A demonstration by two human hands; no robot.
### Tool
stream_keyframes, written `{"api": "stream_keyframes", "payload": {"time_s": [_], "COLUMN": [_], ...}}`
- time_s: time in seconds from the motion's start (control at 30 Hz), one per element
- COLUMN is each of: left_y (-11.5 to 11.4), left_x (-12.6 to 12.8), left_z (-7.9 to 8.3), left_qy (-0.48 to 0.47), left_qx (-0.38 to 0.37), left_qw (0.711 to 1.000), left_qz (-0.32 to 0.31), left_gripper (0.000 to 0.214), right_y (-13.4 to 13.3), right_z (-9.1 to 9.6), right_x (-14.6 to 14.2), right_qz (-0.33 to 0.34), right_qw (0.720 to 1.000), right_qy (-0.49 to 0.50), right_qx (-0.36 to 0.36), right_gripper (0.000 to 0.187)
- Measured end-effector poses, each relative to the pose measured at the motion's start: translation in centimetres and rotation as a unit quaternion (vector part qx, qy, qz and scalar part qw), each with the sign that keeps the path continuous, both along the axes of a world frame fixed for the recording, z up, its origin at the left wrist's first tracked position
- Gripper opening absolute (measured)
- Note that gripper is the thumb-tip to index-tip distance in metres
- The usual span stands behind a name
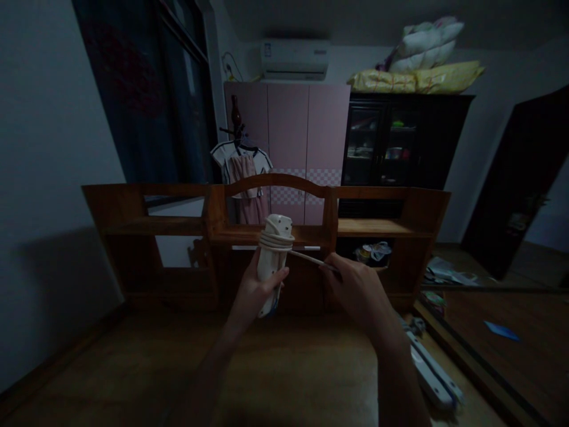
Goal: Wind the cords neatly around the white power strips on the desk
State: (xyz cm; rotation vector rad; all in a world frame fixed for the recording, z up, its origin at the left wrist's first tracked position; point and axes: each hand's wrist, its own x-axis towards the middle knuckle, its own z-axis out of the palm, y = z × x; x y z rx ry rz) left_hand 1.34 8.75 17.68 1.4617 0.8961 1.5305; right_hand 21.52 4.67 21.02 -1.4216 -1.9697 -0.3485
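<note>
Left hand (258, 292) up close, fingers (279, 274) closed round the lower half of the white power strip (275, 252), stands it upright before the wooden shelf (377, 226), leaving its top free for the coiled cord (306, 257), which the right hand (361, 292) holds taut between pinched fingers.

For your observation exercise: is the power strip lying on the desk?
No, the left hand holds the power strip upright above the desk.

White power strip (274, 255) and cord (306, 257), pink part-checked wardrobe (288, 148), black cabinet (400, 142), brown shelf unit (377, 226).
</note>
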Motion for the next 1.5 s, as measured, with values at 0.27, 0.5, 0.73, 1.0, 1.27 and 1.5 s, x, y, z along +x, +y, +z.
{"api": "stream_keyframes", "payload": {"time_s": [0.27,0.5,0.73,1.0,1.27,1.5], "left_y": [-0.5,-0.4,-0.3,-1.2,-1.1,0.1], "left_x": [1.2,1.6,1.2,1.2,0.9,1.9], "left_z": [-0.2,-0.8,-1.6,-2.7,-3.7,-5.3], "left_qy": [0.136,0.177,0.462,0.643,0.673,0.665], "left_qx": [0.122,0.162,0.084,0.072,0.07,0.033], "left_qw": [0.976,0.952,0.831,0.727,0.699,0.703], "left_qz": [0.118,0.192,0.297,0.23,0.231,0.25], "left_gripper": [0.061,0.065,0.08,0.098,0.094,0.091], "right_y": [-0.1,-0.5,-0.2,-0.2,-0.6,-1.3], "right_z": [0.0,-0.1,-1.0,-1.7,-2.7,-3.6], "right_x": [-0.4,-2.6,-4.6,-3.5,-3.5,-3.1], "right_qz": [-0.019,-0.052,-0.054,-0.04,-0.041,-0.03], "right_qw": [1.0,0.994,0.988,0.983,0.974,0.972], "right_qy": [-0.023,-0.094,-0.119,-0.132,-0.149,-0.133], "right_qx": [-0.006,-0.009,-0.077,-0.125,-0.168,-0.19], "right_gripper": [0.015,0.012,0.013,0.028,0.028,0.056]}}
